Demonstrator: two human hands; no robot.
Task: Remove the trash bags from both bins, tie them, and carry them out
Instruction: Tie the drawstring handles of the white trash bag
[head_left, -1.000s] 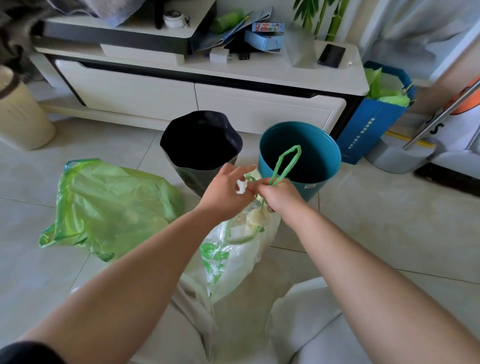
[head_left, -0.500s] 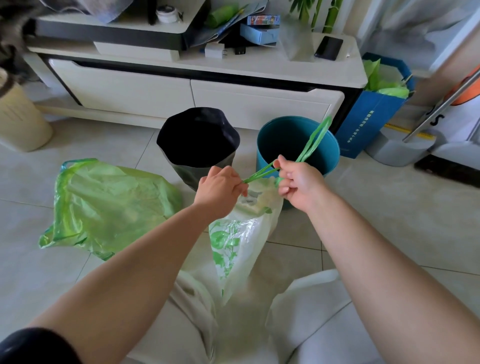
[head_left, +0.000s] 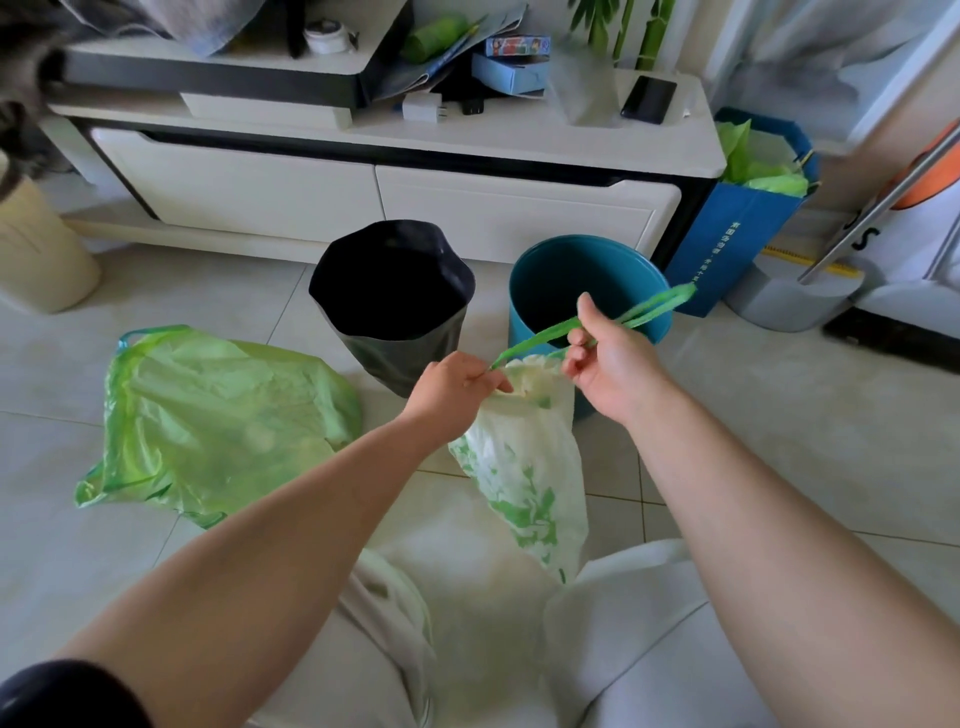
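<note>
A white trash bag (head_left: 524, 467) with green leaf print hangs in front of me, its mouth gathered. My left hand (head_left: 457, 387) pinches the gathered neck. My right hand (head_left: 608, 366) grips the green drawstring (head_left: 649, 309), which stretches up and right over the teal bin (head_left: 582, 283). The teal bin has no liner in it. To its left stands the dark bin (head_left: 389, 301). A full light-green trash bag (head_left: 208, 421) lies on the floor at the left, its mouth not visibly tied.
A white TV cabinet (head_left: 379, 192) with clutter on top runs behind the bins. A blue paper bag (head_left: 737, 234) stands at its right end, next to a grey base with a metal pole (head_left: 883, 192). A beige bin (head_left: 36, 254) sits far left.
My hands have moved apart: the right hand pulled the green drawstring out to the right, from an upright loop to a taut strand, and the bag's mouth has drawn together.
</note>
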